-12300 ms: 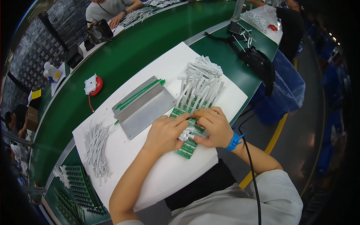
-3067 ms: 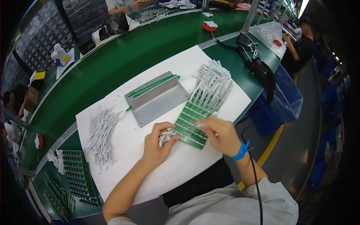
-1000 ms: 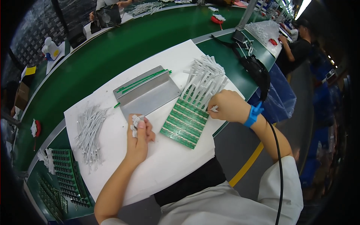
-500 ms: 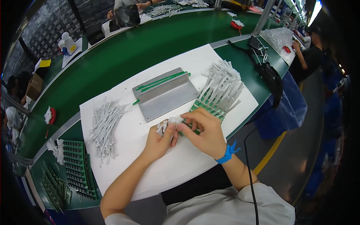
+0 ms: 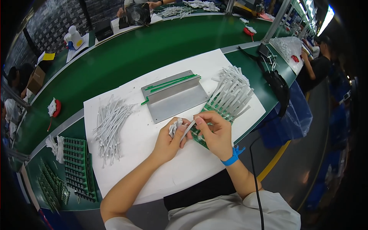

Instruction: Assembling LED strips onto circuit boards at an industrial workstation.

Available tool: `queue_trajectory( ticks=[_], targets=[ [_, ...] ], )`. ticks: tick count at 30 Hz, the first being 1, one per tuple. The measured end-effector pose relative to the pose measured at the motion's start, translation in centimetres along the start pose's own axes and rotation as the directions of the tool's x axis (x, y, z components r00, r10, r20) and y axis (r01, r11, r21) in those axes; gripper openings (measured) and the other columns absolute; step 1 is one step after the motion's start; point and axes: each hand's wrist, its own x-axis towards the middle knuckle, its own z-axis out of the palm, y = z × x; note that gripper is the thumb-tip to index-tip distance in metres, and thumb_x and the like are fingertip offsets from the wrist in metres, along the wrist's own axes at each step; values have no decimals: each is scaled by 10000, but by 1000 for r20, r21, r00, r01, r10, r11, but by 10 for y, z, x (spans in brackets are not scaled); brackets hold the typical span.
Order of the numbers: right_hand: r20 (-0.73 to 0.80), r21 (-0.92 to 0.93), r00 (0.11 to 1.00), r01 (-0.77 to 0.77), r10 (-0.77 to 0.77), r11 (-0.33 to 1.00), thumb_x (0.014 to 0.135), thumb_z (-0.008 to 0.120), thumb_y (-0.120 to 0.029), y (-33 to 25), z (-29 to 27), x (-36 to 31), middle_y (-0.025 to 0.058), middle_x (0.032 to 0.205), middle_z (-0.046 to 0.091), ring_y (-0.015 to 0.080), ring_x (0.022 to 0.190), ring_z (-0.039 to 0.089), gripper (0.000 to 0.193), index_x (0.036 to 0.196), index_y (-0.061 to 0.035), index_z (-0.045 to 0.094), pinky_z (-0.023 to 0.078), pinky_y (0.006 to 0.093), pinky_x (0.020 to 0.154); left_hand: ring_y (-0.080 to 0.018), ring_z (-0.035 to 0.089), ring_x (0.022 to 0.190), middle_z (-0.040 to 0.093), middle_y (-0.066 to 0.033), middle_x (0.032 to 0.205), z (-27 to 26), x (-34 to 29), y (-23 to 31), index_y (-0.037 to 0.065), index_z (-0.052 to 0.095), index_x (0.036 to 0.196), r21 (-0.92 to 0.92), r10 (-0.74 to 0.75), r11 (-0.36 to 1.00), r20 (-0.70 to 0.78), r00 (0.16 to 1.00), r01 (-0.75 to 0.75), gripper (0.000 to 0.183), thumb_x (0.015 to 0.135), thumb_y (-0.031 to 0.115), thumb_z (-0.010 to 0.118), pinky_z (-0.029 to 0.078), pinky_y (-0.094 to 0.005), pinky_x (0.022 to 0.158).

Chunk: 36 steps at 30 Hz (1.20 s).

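Observation:
My left hand (image 5: pixel 168 142) is closed around a small bunch of white flat cables (image 5: pixel 175 127) over the white sheet. From that bunch one flat cable (image 5: pixel 189 128) slants up to my right hand (image 5: pixel 217 132), which pinches its upper end between thumb and finger. A blue band circles my right wrist. Partly hidden beneath my right hand lies a green circuit board panel (image 5: pixel 198 138), its far part covered by a fan of white flat cables (image 5: pixel 234 92). Left of my hands, a loose heap of white cables (image 5: pixel 111 128) rests on the sheet.
Beyond my hands stands an angled metal plate (image 5: pixel 180 100) with thin green strips (image 5: pixel 168 82) on it. More green board panels (image 5: pixel 76 165) lie at the left. A green conveyor belt (image 5: pixel 126 51) runs behind. A black cable (image 5: pixel 253 168) hangs by my right arm. Other people work farther off.
A flat cable now shows stretched between my hands, with my right thumb and finger pinching its end. The whole view has shifted slightly.

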Motion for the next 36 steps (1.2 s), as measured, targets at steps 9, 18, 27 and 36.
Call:
queue_trajectory(
  ticks=[9,18,27,36],
  targets=[
    [59,153,997,-54,45,987,932,705,-35,5,6,-2,81,954,656,116,784,669,166,1076,47,695,550,234,608,-45,479,512,613,-17,678,2,1,4,28,605,1046,3,-58,998,-4,998,58,181,1050,205,567,368,-209,462],
    [13,-31,1000,17,-16,999,873,751,-5,-8,8,2,84,949,655,126,752,659,188,1058,23,738,537,229,597,-57,495,515,625,-33,724,2,2,4,37,549,1089,-30,-56,998,57,997,58,124,1042,150,571,386,-218,468],
    [-48,-127,900,424,-433,897,921,689,-19,2,3,11,101,1022,677,167,979,652,152,1071,-5,673,538,297,825,-37,441,620,519,33,728,1,0,1,46,563,1130,63,-72,996,98,993,66,208,1072,242,522,363,-210,545],
    [-79,337,983,180,-163,924,1046,555,-138,-11,-25,34,112,897,693,152,799,674,182,1168,-3,539,545,269,726,-48,413,594,488,21,687,5,-2,-5,44,549,1181,136,64,989,7,998,-64,232,1094,235,448,346,-221,538]
  ],
)
